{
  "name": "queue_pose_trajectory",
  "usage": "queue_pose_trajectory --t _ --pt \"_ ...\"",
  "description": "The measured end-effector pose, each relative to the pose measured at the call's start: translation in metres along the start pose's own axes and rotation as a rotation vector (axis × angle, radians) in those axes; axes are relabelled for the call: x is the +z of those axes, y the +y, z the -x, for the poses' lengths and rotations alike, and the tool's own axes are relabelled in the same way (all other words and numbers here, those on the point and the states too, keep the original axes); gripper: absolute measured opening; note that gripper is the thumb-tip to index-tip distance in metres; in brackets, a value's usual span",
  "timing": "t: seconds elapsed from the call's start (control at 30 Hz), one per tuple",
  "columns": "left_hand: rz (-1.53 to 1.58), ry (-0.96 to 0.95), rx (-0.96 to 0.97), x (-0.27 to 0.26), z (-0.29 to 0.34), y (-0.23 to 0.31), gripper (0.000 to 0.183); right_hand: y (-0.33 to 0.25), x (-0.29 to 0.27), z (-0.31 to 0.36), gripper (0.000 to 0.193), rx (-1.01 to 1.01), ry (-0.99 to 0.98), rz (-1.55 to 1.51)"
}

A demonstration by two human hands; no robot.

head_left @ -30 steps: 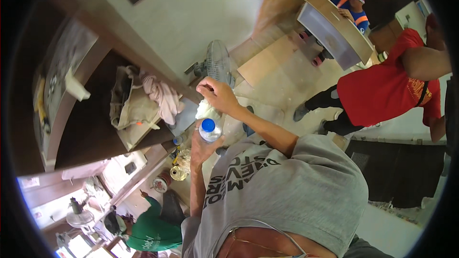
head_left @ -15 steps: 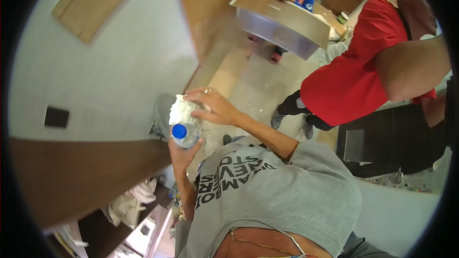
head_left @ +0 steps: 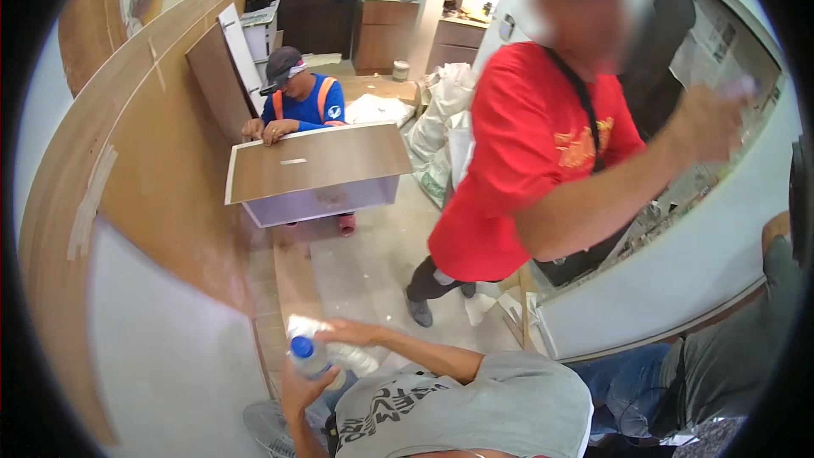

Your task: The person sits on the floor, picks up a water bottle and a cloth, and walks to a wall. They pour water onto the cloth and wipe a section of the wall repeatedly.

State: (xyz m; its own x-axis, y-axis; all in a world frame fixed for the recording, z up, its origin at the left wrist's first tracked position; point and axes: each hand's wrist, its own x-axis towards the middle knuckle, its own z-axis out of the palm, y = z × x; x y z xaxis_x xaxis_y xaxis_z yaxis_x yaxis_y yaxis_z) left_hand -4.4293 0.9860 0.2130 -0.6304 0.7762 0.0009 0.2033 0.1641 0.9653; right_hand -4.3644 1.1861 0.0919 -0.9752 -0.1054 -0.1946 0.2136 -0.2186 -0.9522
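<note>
Low in the head view, my left hand is closed around a clear plastic bottle with a blue cap, held upright in front of my grey shirt. My right hand reaches across and grips a white crumpled bundle, soft like cloth or paper, just behind the bottle. Part of that bundle shows below the right fingers; its exact kind is unclear. Both things are close together and seem to touch.
A co-worker in blue holds a brown-fronted cabinet box ahead. Close by on the right stands a person in red, one arm extended. Another person in jeans is at the lower right. White sacks lie behind; wood panels line the left.
My view has swung up, bringing more of the room into sight. The person in red has turned and stretched an arm out to the right. My hands still hold the bottle and bundle.
</note>
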Motion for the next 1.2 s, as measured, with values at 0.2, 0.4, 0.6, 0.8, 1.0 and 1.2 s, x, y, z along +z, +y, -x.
queue_pose_trajectory --t 0.2,0.4,0.6,0.8,1.0,1.2 --pt "0.063 -0.028 0.385 -0.044 -0.132 -0.027 0.059 -0.056 -0.085 -0.038 0.045 -0.003 0.541 -0.275" --pt "0.065 0.085 0.156 -0.142 -0.201 -0.049 0.048 -0.118 -0.105 -0.156 0.051 -0.191 0.45 -0.387" --pt "0.199 0.437 0.08 -0.203 -0.243 -0.021 0.043 -0.14 -0.082 -0.289 0.044 -0.229 0.264 -0.405" --pt "-0.002 0.768 -0.037 -0.183 -0.258 -0.032 0.058 -0.146 -0.085 -0.361 0.039 -0.112 0.019 -0.268" --pt "-0.087 1.086 -0.236 -0.162 -0.291 -0.033 0.056 -0.173 -0.138 -0.434 0.044 0.052 -0.298 -0.284" --pt "0.083 1.335 -0.115 -0.155 -0.336 -0.001 0.05 -0.24 -0.172 -0.464 0.039 0.265 -0.563 -0.515"
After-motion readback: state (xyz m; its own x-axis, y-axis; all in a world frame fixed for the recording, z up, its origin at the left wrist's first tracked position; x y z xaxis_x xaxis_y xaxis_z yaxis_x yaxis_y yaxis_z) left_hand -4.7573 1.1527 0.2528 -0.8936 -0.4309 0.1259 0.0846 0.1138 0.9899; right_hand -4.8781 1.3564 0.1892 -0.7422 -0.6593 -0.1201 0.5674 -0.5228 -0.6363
